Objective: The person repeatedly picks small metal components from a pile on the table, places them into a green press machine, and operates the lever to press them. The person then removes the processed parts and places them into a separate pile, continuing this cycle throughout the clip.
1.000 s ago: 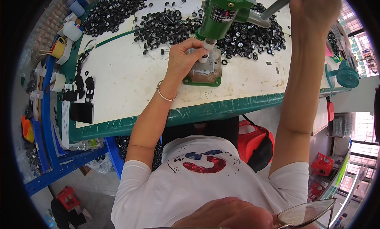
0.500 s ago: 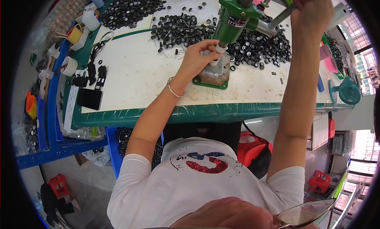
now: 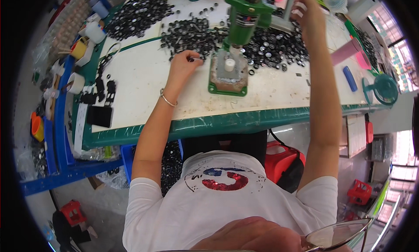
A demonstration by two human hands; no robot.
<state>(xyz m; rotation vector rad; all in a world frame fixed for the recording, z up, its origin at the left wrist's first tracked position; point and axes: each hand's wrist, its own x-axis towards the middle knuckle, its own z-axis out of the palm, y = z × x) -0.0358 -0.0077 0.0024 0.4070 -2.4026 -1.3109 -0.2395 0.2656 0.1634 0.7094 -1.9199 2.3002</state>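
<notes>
Up top, right hand (image 3: pixel 307 13) clasps the green press (image 3: pixel 244 16) lever; left hand (image 3: pixel 183 62) pinches a small black ring (image 3: pixel 194 59).

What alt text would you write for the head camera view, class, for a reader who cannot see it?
A person's left hand holds a small dark part beside a green hand press, while the right hand grips its lever. Heaps of small black parts cover the white worktable.

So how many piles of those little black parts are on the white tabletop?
3 by my count: one pile at the far left, one just beyond the left hand, one right of the green press. They partly merge; more may be hidden.
</notes>
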